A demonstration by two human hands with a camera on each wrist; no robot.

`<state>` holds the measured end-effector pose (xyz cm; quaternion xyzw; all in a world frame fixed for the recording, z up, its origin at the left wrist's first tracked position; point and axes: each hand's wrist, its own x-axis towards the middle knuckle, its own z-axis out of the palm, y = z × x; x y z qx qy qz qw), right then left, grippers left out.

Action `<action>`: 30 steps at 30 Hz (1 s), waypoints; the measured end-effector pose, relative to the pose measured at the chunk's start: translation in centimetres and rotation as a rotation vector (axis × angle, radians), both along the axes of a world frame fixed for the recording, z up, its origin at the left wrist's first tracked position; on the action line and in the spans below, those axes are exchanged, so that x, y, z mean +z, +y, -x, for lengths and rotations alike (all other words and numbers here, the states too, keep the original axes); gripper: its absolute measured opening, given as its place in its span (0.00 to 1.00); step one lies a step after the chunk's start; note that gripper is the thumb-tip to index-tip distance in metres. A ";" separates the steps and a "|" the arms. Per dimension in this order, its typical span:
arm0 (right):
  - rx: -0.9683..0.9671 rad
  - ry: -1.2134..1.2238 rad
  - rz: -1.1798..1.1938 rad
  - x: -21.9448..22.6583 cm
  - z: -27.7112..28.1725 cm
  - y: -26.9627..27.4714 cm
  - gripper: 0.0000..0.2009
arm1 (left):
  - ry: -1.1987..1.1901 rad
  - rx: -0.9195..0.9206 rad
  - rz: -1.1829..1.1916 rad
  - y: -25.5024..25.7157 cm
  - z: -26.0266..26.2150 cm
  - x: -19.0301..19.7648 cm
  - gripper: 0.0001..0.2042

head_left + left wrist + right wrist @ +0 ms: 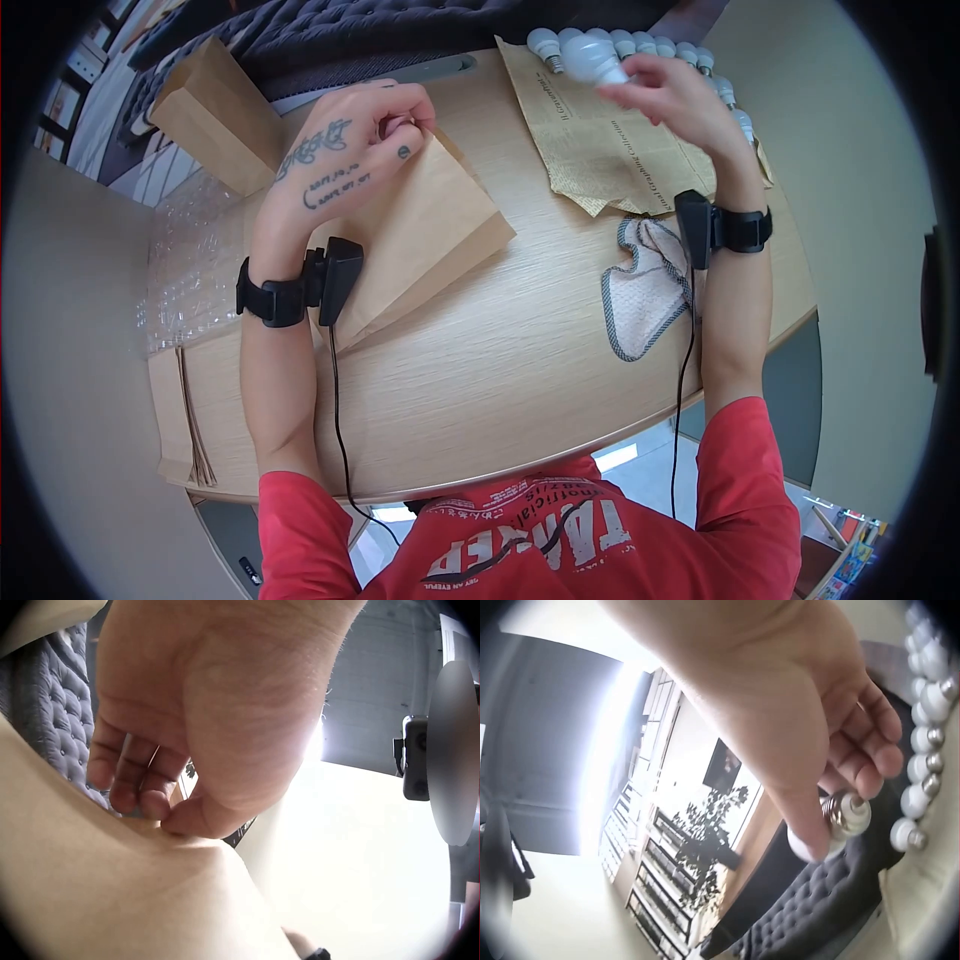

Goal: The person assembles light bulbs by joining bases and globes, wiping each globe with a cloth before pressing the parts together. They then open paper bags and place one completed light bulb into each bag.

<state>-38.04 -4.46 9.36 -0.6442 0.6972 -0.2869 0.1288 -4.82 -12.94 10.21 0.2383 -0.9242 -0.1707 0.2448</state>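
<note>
My left hand (345, 140) pinches the top edge of a brown paper bag (430, 225) between thumb and fingers. The bag lies tilted over the table's left half, partly hidden under that hand and forearm. Up at the back right, my right hand (685, 110) holds a white light bulb (592, 60), blurred in the head view. In the right wrist view, thumb and fingers grip the bulb (859, 817) near its metal screw base. Beneath this hand lies a sheet of printed brown paper (590, 140), with several white bulbs (644, 44) lined up along its far and right edges.
A pinkish cloth with a striped border (640, 300) lies near my right forearm. Another paper bag (220, 115) stands open at the back left. Clear bubble wrap (190, 250) and a stack of flat paper bags (175, 420) occupy the left edge. Behind the table is a tufted dark sofa (350, 35).
</note>
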 end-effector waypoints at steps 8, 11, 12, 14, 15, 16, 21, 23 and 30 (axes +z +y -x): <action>0.367 0.174 -0.210 -1.4 -9.0 0.3 0.17 | 0.029 -0.006 -0.016 0.5 0.1 0.1 0.06; 0.465 0.166 -0.229 -2.7 -10.0 0.1 0.15 | 0.032 -0.016 -0.003 0.5 0.1 0.0 0.06; 0.505 0.164 -0.225 -3.0 -10.2 0.1 0.15 | 0.034 -0.023 0.001 0.4 0.2 0.0 0.06; 0.615 0.050 -0.216 -2.8 -11.0 0.2 0.16 | 0.033 -0.027 0.002 0.5 0.3 0.0 0.06; 0.649 -0.028 -0.186 -2.9 -11.2 0.3 0.17 | 0.032 -0.030 0.002 0.5 0.3 0.0 0.06; 0.685 -0.107 -0.156 -3.0 -11.2 0.3 0.18 | 0.027 -0.033 0.008 0.4 0.3 0.0 0.06; 0.647 -0.200 -0.140 -2.6 -10.5 -0.1 0.21 | 0.009 -0.025 0.024 0.4 0.3 -0.1 0.06; 0.638 -0.167 -0.154 -2.5 -10.1 -0.1 0.21 | 0.002 -0.012 0.000 0.5 0.4 -0.1 0.06; 0.457 -0.141 -0.051 -0.7 -6.6 -0.3 0.15 | 0.002 0.012 -0.030 0.5 0.3 -0.1 0.06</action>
